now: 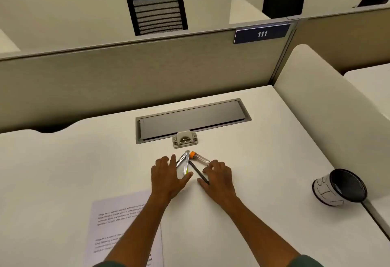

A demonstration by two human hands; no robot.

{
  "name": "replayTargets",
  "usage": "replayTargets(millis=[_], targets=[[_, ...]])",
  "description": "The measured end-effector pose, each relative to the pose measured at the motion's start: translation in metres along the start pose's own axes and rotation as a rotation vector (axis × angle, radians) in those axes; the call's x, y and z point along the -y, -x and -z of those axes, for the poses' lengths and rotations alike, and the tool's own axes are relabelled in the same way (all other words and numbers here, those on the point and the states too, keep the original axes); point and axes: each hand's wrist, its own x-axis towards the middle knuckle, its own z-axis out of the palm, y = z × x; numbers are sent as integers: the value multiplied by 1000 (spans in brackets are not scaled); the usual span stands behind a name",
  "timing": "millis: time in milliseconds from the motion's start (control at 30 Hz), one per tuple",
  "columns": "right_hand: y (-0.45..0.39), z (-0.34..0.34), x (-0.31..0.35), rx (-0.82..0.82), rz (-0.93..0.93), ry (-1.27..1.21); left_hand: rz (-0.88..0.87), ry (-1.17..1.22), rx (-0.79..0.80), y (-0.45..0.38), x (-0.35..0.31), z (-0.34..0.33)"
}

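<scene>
A small heap of writing tools lies on the white desk (263,161) between my hands. It holds a silver pen (181,159), a yellow-green pen (186,164), a clear tube with an orange cap (198,158) and a black pen (197,170). My left hand (166,175) lies flat with fingers spread, its thumb tip against the yellow-green pen's near end. My right hand (218,177) rests over the near end of the black pen with fingers loosely bent, its fingertips touching the clear tube's end. Neither hand lifts anything.
A printed sheet (118,224) lies at the near left, partly under my left forearm. A black mesh cup (339,187) lies on its side at the right edge. A grey cable hatch (190,119) with a latch sits behind the tools. Beige partitions bound the desk.
</scene>
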Motion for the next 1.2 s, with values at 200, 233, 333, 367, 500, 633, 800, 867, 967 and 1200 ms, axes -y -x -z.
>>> replayTargets(millis=[200, 233, 333, 367, 500, 633, 800, 867, 967, 1200], targets=[[-4, -16, -3, -22, -10, -6, 17, -69, 4, -25, -10, -14], [-5, -17, -4, -32, -9, -5, 20, -78, 4, -28, -12, -16], [-8, -17, -5, 4, 1, -3, 37, -88, -1, -37, -16, -19], [-9, -18, -6, 24, 0, -9, 45, -86, -3, -38, -18, -20], [-9, -16, -8, 38, -2, -52, 55, -55, -2, -37, -20, -19], [-4, -11, -10, 23, -2, -62, 65, -53, 25, -28, -17, -12], [5, 5, -14, -53, -14, -73, 61, -59, 23, -9, -9, 1], [10, 16, -16, -86, -22, -84, 49, -33, -5, -1, -10, 8], [16, 31, -21, -142, -24, -98, 14, 29, -53, 6, -19, 19], [31, 68, -50, -266, -95, -128, -77, 191, -123, 15, -64, 38]])
